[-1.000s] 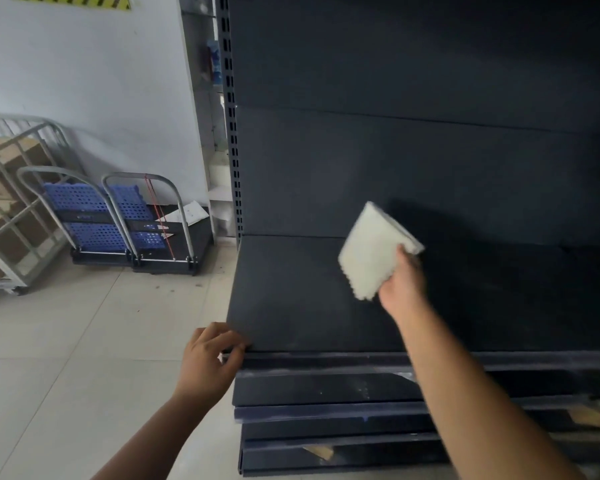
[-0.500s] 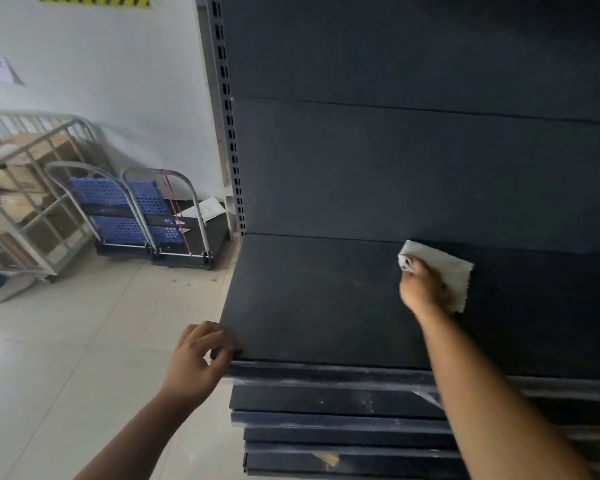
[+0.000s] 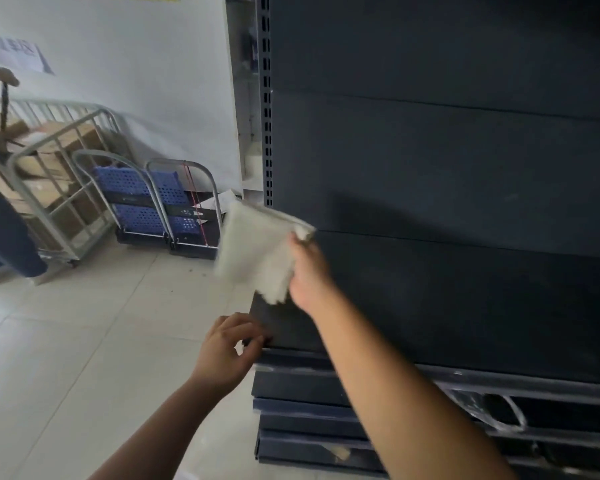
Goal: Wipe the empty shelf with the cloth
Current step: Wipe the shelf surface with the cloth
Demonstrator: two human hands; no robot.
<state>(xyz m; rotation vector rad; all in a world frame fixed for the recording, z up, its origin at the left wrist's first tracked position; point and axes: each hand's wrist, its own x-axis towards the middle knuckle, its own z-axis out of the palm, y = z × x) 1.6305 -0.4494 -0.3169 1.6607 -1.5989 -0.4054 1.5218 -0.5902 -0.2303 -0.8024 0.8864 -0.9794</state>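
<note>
The empty dark shelf (image 3: 465, 306) fills the right half of the view, with a dark back panel above it. My right hand (image 3: 309, 275) holds a white cloth (image 3: 257, 251) at the shelf's left edge. The cloth is blurred and hangs partly past the shelf's left side, over the floor. My left hand (image 3: 227, 351) is at the shelf's front left corner, fingers curled with the tips touching the front lip.
Lower dark shelves (image 3: 326, 410) stack below the top one. Two folded blue platform trolleys (image 3: 160, 206) and a metal cage cart (image 3: 49, 174) with cardboard boxes stand at the left wall. A person in dark clothing (image 3: 4, 230) stands by the cart. Pale tiled floor lies left.
My right hand has swept the cloth from the middle back of the shelf leftward to its left edge. The view has shifted right, and a person has come into view at the left.
</note>
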